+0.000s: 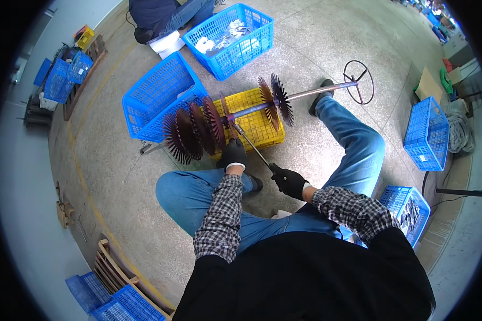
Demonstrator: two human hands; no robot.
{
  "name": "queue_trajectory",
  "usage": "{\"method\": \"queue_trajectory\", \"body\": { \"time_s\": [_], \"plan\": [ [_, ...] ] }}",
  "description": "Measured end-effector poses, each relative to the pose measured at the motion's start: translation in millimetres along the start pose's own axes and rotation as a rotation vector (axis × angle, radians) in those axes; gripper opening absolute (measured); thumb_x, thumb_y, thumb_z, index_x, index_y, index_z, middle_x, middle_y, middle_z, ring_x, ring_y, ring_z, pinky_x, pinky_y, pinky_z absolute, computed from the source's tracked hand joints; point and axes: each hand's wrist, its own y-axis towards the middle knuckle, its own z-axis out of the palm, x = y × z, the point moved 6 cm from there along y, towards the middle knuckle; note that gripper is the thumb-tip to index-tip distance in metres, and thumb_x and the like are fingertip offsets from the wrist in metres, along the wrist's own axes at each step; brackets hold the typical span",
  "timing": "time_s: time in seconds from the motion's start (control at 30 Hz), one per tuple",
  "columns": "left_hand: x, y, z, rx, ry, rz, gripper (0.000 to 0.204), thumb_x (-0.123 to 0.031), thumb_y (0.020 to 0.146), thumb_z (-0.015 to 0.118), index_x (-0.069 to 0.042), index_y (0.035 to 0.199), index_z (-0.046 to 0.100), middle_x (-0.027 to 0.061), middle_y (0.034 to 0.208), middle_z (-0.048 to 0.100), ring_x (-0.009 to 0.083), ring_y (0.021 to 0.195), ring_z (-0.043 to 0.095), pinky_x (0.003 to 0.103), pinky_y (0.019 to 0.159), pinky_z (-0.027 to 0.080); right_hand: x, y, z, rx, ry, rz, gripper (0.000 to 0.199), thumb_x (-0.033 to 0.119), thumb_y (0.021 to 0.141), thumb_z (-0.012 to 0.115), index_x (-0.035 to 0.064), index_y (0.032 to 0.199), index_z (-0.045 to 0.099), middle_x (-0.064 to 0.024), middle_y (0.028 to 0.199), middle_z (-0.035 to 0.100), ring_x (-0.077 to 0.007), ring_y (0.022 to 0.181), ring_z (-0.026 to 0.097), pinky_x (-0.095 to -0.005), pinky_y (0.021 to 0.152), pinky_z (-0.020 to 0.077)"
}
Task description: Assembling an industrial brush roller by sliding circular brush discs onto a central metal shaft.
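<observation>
A long metal shaft (254,108) carries several dark, toothed discs (187,131) at its left part. Two more toothed discs (276,101) stand further right on it. In a black glove, my right hand (290,182) is closed round the handle end of a long steel socket wrench (255,149). The wrench's head meets a purple collar on the shaft. My left hand (234,153), also gloved in black, is closed just below that collar, beside the discs; whatever its fingers hold is hidden.
The shaft lies over a yellow crate (268,138) between my legs, with a wheel-like ring (359,82) at its right end. Blue crates (136,115) stand beyond, one holding parts (265,27). Another person (155,18) sits behind them. More blue crates (427,134) line the right wall.
</observation>
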Motion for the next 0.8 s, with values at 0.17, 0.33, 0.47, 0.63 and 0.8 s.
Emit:
{"method": "queue_trajectory", "body": {
  "time_s": [0.17,0.33,0.47,0.63,0.8],
  "plan": [
    [0.2,-2.3,-3.5,0.075,-0.032,-0.060,0.041,-0.033,0.098,0.046,-0.002,0.079,0.063,0.0215,0.081,0.069,0.0464,0.072,0.062,0.053,0.062,0.049,12.0,10.1,14.2,-0.116,-0.333,-0.241,0.050,0.026,0.099,0.054,0.0170,0.147,0.047,-0.0069,0.089,0.067,-0.0204,0.071,0.061,-0.0330,0.067,0.0493],
    [6.4,0.9,2.4,0.039,-0.008,-0.014,0.041,-0.034,0.098,0.046,-0.002,0.080,0.063,0.0220,0.081,0.069,0.0466,0.072,0.062,0.053,0.063,0.048,-4.3,16.4,51.8,0.092,0.134,-0.160,0.047,0.028,0.103,0.053,0.0198,0.148,0.046,-0.0034,0.107,0.064,-0.0154,0.082,0.061,-0.0274,0.072,0.0502],
    [1.1,2.7,5.7,0.064,-0.079,0.008,0.041,-0.036,0.098,0.046,-0.002,0.083,0.063,0.0215,0.085,0.069,0.0474,0.073,0.062,0.054,0.063,0.048,-26.3,23.4,65.0,0.061,0.441,0.042,0.059,0.026,0.099,0.057,0.0220,0.154,0.037,-0.0068,0.117,0.066,-0.0194,0.093,0.064,-0.0302,0.074,0.0509],
    [8.0,-2.6,1.3,0.182,-0.108,-0.133,0.039,-0.036,0.098,0.046,-0.002,0.089,0.063,0.0221,0.092,0.070,0.0463,0.076,0.063,0.053,0.065,0.049,11.6,11.5,102.8,0.267,0.843,0.168,0.058,0.036,0.100,0.057,0.0251,0.154,0.037,-0.0074,0.122,0.066,-0.0192,0.099,0.065,-0.0304,0.076,0.0523],
    [-7.7,-22.9,16.5,0.625,0.055,-0.076,0.039,-0.034,0.102,0.047,-0.002,0.110,0.066,0.0210,0.097,0.072,0.0357,0.083,0.069,0.044,0.067,0.054,-24.3,21.3,99.6,0.328,1.232,0.311,0.054,0.053,0.099,0.054,0.0137,0.136,0.056,-0.0105,0.130,0.064,-0.0241,0.106,0.066,-0.0362,0.088,0.0527]
  ]
}}
